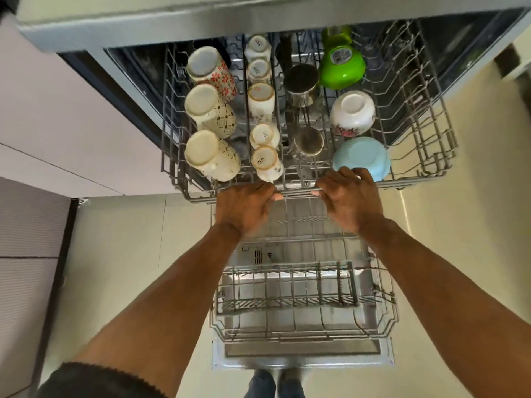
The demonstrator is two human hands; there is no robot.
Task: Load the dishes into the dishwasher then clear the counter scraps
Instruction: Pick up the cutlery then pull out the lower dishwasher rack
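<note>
The dishwasher's upper rack (425, 156) is pulled out under the counter and holds upside-down dishes. Three tall mugs (209, 107) fill its left row. Several small cups (263, 101) stand in the adjacent row, with steel cups (301, 81) beside them. On the right sit a green bowl (342, 66), a white flowered bowl (352, 113) and a light blue bowl (363, 156). My left hand (244, 209) and my right hand (349, 196) both grip the rack's front rail. Below them the lower rack (301, 317) is pulled out over the open door and looks bare.
A steel counter edge (201, 21) overhangs the dishwasher. Pale cabinet fronts (57, 124) run along the left. A cutlery basket (287, 285) sits in the lower rack. My feet (275, 383) stand on the cream floor (474, 196) just behind the door.
</note>
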